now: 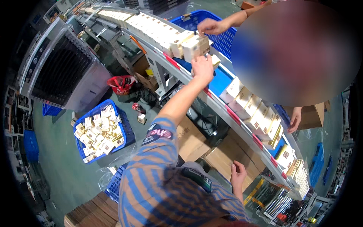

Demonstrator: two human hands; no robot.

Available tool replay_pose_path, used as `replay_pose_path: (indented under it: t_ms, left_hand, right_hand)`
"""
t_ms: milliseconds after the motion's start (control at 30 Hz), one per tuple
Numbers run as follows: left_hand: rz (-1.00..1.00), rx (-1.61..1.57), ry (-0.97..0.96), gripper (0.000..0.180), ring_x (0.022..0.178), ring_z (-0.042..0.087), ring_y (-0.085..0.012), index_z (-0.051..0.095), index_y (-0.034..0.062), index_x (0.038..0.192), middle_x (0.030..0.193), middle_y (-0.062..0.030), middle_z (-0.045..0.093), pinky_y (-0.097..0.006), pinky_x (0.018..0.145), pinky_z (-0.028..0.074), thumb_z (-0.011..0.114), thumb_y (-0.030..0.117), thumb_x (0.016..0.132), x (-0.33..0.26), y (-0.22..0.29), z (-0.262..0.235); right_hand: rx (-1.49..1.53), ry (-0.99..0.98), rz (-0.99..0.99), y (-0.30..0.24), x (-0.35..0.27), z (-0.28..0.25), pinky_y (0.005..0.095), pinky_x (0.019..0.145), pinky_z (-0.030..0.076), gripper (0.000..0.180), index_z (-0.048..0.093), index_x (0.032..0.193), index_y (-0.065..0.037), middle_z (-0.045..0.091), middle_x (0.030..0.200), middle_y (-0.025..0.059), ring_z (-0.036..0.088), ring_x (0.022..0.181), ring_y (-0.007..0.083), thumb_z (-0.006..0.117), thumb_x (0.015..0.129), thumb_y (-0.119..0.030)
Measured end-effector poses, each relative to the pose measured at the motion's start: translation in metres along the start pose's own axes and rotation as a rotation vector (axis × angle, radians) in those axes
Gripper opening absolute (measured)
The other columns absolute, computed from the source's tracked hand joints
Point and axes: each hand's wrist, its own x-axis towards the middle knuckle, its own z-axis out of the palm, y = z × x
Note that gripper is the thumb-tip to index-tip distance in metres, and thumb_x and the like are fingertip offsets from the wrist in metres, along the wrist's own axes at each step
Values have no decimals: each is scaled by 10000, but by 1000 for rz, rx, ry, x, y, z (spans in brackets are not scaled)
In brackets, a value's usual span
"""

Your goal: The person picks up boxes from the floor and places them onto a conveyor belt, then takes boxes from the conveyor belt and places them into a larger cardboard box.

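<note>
My left hand (203,70) reaches over the conveyor (223,81), its fingers closed around a small cream carton (216,61), partly hidden by the hand. It is at the near end of a row of cream cartons (151,31), against a larger pale block of cartons (196,46). Another person's hand (213,26) touches the top of that block from the far side. My right hand (238,174) hangs low beside the conveyor, fingers loosely bent and apart, with nothing in it. Further right, more cartons (254,108) stand in stacks on the belt.
A blue basket (128,130) of loose cartons stands on the floor at left, near an air cooler (62,68) and a red bag (121,84). Brown cardboard boxes (230,155) lie beneath the conveyor. Across it are a blue crate (223,41) and the co-worker's other hand (295,120).
</note>
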Motion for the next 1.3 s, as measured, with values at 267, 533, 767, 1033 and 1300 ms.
replay_pose_path:
  t_ms: [267, 533, 767, 1033, 1300]
  left_hand:
    - [67, -362, 301, 569, 845, 597, -287, 504, 73, 1104, 939, -123, 582, -405, 706, 482, 749, 296, 642, -36, -56, -52]
    - [-644, 309, 557, 590, 921, 611, -288, 539, 6, 1107, 1044, -177, 604, -398, 765, 496, 748, 334, 664, -242, -434, -90]
    - [-14, -249, 301, 651, 1125, 480, -368, 424, -64, 1259, 1224, -241, 499, -439, 957, 362, 648, 335, 796, -154, -295, 19]
    - [646, -754, -446, 457, 1010, 562, -311, 579, 20, 1118, 1034, -155, 624, -450, 919, 364, 661, 307, 772, -197, -94, 78]
    - [1020, -694, -567, 383, 953, 581, -344, 611, -21, 1034, 957, -207, 626, -400, 868, 425, 662, 251, 770, -274, 25, 36]
  right_hand:
    - [146, -90, 174, -6, 6, 32, 243, 696, 456, 174, 637, 961, -4, 618, 841, 26, 557, 738, 93, 626, 835, -122]
    - [18, -123, -83, -39, 53, 56, 262, 662, 473, 168, 646, 935, -5, 640, 848, 103, 586, 707, 145, 623, 814, -119]
    - [35, -91, 115, -77, 40, 80, 312, 749, 495, 211, 646, 976, -33, 630, 931, 143, 626, 842, 226, 598, 810, -153]
    - [-41, 194, 51, -86, -10, 116, 340, 706, 506, 251, 646, 949, -54, 652, 867, 116, 645, 772, 259, 616, 798, -252]
    - [59, 465, 160, -27, -105, 25, 333, 680, 511, 239, 645, 946, -53, 659, 864, 126, 654, 776, 241, 621, 811, -249]
